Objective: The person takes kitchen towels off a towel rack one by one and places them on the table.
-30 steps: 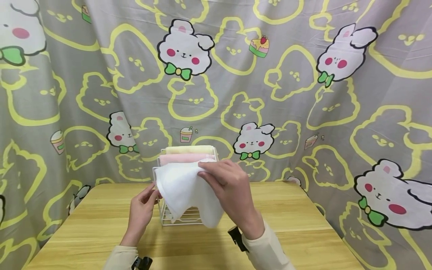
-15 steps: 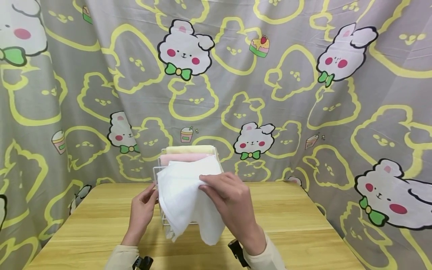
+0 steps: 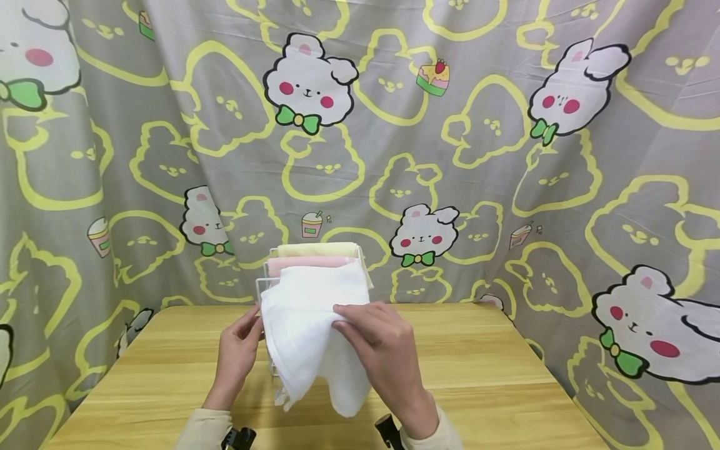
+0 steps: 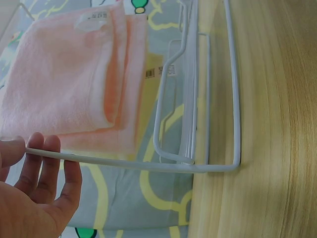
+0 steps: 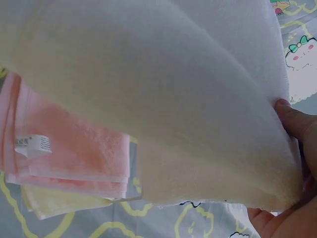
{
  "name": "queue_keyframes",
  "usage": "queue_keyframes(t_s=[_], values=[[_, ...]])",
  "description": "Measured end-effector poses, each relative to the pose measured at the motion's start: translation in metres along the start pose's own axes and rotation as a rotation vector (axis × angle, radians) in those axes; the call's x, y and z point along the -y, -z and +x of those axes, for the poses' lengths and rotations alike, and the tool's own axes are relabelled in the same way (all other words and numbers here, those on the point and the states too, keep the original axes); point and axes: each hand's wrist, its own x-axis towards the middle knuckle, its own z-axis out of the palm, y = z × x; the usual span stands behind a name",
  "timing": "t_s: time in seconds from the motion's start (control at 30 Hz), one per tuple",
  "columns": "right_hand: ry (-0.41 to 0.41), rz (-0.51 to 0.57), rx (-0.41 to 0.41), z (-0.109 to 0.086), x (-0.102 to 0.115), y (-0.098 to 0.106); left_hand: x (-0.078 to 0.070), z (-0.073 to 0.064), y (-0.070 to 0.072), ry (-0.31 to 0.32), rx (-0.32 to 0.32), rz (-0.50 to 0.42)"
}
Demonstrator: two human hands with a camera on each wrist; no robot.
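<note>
A white wire rack (image 3: 259, 291) stands on the table, mostly hidden behind a white towel (image 3: 320, 287). My left hand (image 3: 236, 353) holds the rack's left side; in the left wrist view its thumb and fingers pinch a white wire (image 4: 124, 164). With thumb and fingers, my right hand (image 3: 388, 350) pinches the white towel near its middle right. The towel drapes from the rack's front toward me, its lower corners hanging loose. Behind it a folded pink towel (image 3: 312, 264) hangs on the rack, and farther back a yellow towel (image 3: 317, 250).
The wooden table (image 3: 478, 375) extends to both sides of the rack. A grey curtain (image 3: 349, 156) with rabbit prints hangs behind and around the table. White tags show on the pink towel (image 5: 74, 144) and the yellow towel (image 5: 64, 202) area in the right wrist view.
My right hand has moved down and toward me, pulling the white towel lower at the front. More of its upper part now shows. The left hand stays at the rack's side.
</note>
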Motion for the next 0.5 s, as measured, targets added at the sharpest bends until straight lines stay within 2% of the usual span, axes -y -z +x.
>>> queue_keyframes(t_s=[0.3, 0.5], values=[[-0.052, 0.03, 0.01, -0.011, -0.001, -0.005, -0.004, 0.0, -0.001, -0.012, -0.017, -0.083], [-0.091, 0.058, 0.025, -0.02, -0.002, -0.009, -0.005, 0.0, -0.002, -0.013, -0.018, -0.077]])
